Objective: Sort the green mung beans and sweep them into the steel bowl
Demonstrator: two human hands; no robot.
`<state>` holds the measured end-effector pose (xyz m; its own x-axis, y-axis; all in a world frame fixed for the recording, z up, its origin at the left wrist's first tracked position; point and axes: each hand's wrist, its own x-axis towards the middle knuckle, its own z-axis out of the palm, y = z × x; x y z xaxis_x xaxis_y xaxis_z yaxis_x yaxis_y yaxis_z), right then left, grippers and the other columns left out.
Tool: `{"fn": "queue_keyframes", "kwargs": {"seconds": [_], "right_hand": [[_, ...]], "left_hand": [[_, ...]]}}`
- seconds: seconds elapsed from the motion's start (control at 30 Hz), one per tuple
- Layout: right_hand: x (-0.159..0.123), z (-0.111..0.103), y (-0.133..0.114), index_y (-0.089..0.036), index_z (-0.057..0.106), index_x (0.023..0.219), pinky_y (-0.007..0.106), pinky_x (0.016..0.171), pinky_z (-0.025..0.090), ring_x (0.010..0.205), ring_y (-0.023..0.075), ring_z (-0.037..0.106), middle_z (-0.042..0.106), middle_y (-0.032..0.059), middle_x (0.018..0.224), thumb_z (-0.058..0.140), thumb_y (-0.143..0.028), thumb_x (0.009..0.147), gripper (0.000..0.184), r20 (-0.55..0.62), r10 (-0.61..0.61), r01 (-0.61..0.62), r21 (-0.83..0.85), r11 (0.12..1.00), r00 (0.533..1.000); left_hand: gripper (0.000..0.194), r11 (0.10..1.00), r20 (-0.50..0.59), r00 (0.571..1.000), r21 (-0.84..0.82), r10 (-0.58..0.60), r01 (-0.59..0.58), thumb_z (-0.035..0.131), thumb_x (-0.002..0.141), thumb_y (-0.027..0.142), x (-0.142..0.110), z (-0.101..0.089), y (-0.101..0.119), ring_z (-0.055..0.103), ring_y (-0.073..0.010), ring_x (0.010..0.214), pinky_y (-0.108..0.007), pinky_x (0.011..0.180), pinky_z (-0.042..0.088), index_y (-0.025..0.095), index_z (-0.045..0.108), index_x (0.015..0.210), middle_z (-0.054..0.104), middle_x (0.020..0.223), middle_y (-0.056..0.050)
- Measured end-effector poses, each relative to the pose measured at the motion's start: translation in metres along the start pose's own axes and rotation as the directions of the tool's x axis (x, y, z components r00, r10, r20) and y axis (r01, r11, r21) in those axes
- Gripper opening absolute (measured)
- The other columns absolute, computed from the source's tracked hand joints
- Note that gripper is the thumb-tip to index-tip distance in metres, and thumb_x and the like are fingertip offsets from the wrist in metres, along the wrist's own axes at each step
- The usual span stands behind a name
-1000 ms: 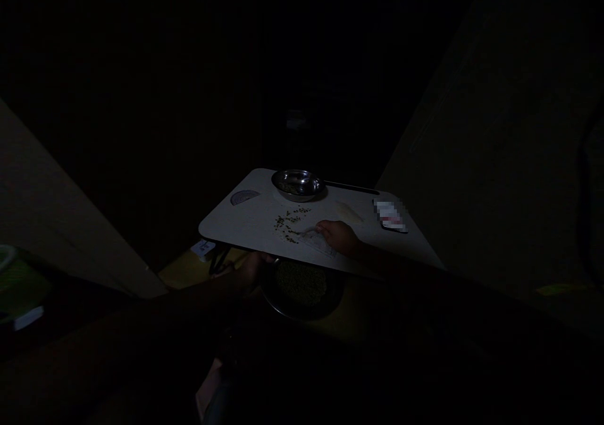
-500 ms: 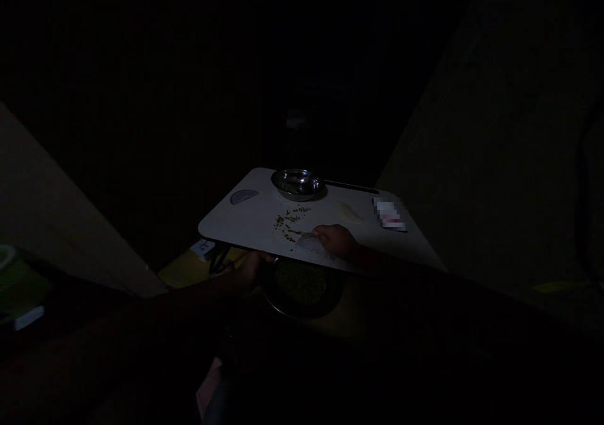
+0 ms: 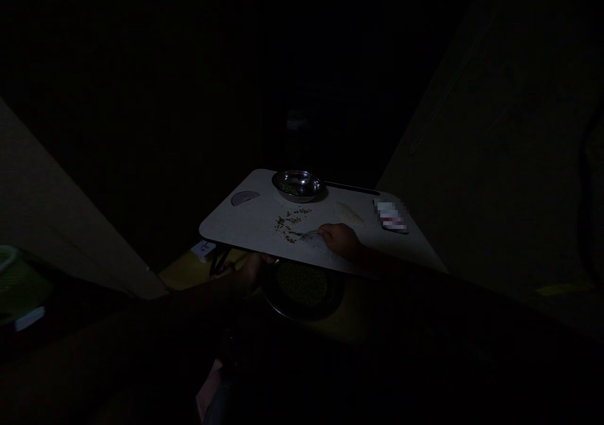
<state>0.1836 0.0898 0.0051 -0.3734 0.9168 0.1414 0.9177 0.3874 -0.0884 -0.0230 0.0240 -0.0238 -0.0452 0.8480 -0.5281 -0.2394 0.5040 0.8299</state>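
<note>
In dim light, my right hand [image 3: 342, 239] pinches a clear protractor [image 3: 310, 233] that is tilted almost edge-on over the white table [image 3: 250, 230]. Small green and brown grains [image 3: 287, 224] lie scattered just left of its tip. My left hand [image 3: 252, 271] is below the table's front edge, closed at the left rim of a wide dark bowl [image 3: 283, 312]. That bowl holds a mass of green grains [image 3: 302, 283] and sits partly under the tabletop. The left fingers are mostly in shadow.
A shiny steel bowl [image 3: 298, 189] with some grains stands at the table's back. Another protractor [image 3: 244, 197] lies on the left, a pale patch [image 3: 349, 213] and a blurred phone-like object [image 3: 391, 215] on the right. A green basket [image 3: 21, 283] is at far left.
My right hand has moved slightly right and turned the protractor from nearly flat to edge-on. My left hand and the bowls stay about where they were.
</note>
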Motion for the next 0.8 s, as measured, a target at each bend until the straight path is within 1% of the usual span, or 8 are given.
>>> {"fn": "queue_keyframes", "kwargs": {"seconds": [0.1, 0.2, 0.37, 0.47, 0.57, 0.63, 0.73, 0.8], "right_hand": [[0.0006, -0.0011, 0.0002, -0.024, 0.054, 0.088, 0.020, 0.062, 0.032, 0.076, 0.0125, 0.051, 0.058, 0.0009, 0.085, 0.025, -0.031, 0.076, 0.032, -0.009, -0.009, 0.009, -0.005, 1.000, 1.000], [0.0012, -0.0006, -0.0026, -0.024, 0.053, 0.089, 0.020, 0.062, 0.032, 0.075, 0.0127, 0.051, 0.058, 0.0009, 0.085, 0.026, -0.032, 0.076, 0.032, 0.005, -0.012, 0.012, -0.012, 1.000, 1.000], [0.0048, 0.0024, -0.0054, -0.024, 0.053, 0.089, 0.021, 0.062, 0.033, 0.075, 0.0130, 0.051, 0.058, 0.0008, 0.085, 0.024, -0.033, 0.077, 0.033, -0.018, -0.014, 0.013, -0.010, 1.000, 1.000], [0.0061, 0.0032, -0.0053, -0.026, 0.052, 0.091, 0.021, 0.064, 0.033, 0.077, 0.0125, 0.050, 0.058, 0.0000, 0.086, 0.025, -0.033, 0.077, 0.032, -0.014, -0.033, 0.033, 0.009, 0.999, 0.999], [0.0049, 0.0027, -0.0058, -0.025, 0.052, 0.090, 0.021, 0.064, 0.033, 0.078, 0.0124, 0.050, 0.058, -0.0003, 0.087, 0.025, -0.034, 0.076, 0.032, -0.004, -0.052, 0.052, 0.009, 0.999, 0.999], [0.0036, 0.0024, -0.0066, -0.025, 0.053, 0.090, 0.021, 0.064, 0.033, 0.077, 0.0126, 0.050, 0.058, 0.0000, 0.087, 0.024, -0.034, 0.077, 0.033, 0.000, -0.060, 0.060, 0.000, 0.998, 0.998], [0.0030, 0.0027, -0.0078, -0.025, 0.052, 0.090, 0.021, 0.063, 0.033, 0.077, 0.0126, 0.051, 0.058, 0.0002, 0.087, 0.023, -0.034, 0.077, 0.033, 0.000, -0.072, 0.072, -0.010, 0.997, 0.997], [0.0036, 0.0033, -0.0081, -0.025, 0.052, 0.090, 0.021, 0.063, 0.033, 0.077, 0.0126, 0.051, 0.058, 0.0002, 0.087, 0.023, -0.035, 0.077, 0.034, 0.001, -0.069, 0.069, -0.017, 0.997, 0.998]], "left_hand": [[0.006, 1.000, -0.044, 0.999, 0.005, -0.006, 0.006, 0.046, 0.047, 0.013, -0.0018, 0.0003, 0.0012, 0.042, -0.0131, 0.037, -0.027, 0.041, 0.034, 0.016, 0.048, 0.042, 0.045, 0.035, 0.000], [0.006, 1.000, -0.027, 1.000, -0.004, -0.009, 0.009, 0.045, 0.046, 0.012, -0.0051, 0.0016, 0.0033, 0.042, -0.0133, 0.037, -0.026, 0.039, 0.033, 0.016, 0.048, 0.044, 0.046, 0.036, 0.000], [0.004, 1.000, -0.064, 0.998, -0.001, -0.004, 0.004, 0.045, 0.046, 0.013, -0.0076, 0.0033, 0.0049, 0.040, -0.0108, 0.036, -0.025, 0.040, 0.033, 0.015, 0.048, 0.045, 0.045, 0.037, 0.001], [0.004, 1.000, -0.079, 0.997, -0.003, -0.005, 0.005, 0.046, 0.047, 0.013, -0.0074, 0.0033, 0.0042, 0.042, -0.0123, 0.038, -0.026, 0.041, 0.033, 0.016, 0.048, 0.047, 0.047, 0.040, 0.000], [0.005, 1.000, -0.125, 0.992, 0.011, 0.008, -0.007, 0.047, 0.045, 0.012, -0.0073, 0.0029, 0.0031, 0.040, -0.0129, 0.037, -0.026, 0.038, 0.030, 0.017, 0.047, 0.046, 0.046, 0.038, 0.000], [0.004, 1.000, -0.111, 0.994, 0.008, 0.005, -0.004, 0.047, 0.045, 0.012, -0.0070, 0.0025, 0.0026, 0.039, -0.0126, 0.035, -0.026, 0.038, 0.030, 0.017, 0.047, 0.045, 0.044, 0.037, 0.000], [0.005, 1.000, -0.054, 0.998, -0.009, -0.012, 0.011, 0.045, 0.046, 0.013, -0.0062, 0.0024, 0.0025, 0.037, -0.0115, 0.034, -0.027, 0.038, 0.031, 0.016, 0.046, 0.043, 0.042, 0.035, 0.000], [0.006, 1.000, -0.044, 0.999, -0.017, 0.004, -0.005, 0.045, 0.046, 0.013, -0.0060, 0.0027, 0.0028, 0.037, -0.0112, 0.033, -0.026, 0.037, 0.030, 0.016, 0.046, 0.041, 0.042, 0.035, 0.000]]}}
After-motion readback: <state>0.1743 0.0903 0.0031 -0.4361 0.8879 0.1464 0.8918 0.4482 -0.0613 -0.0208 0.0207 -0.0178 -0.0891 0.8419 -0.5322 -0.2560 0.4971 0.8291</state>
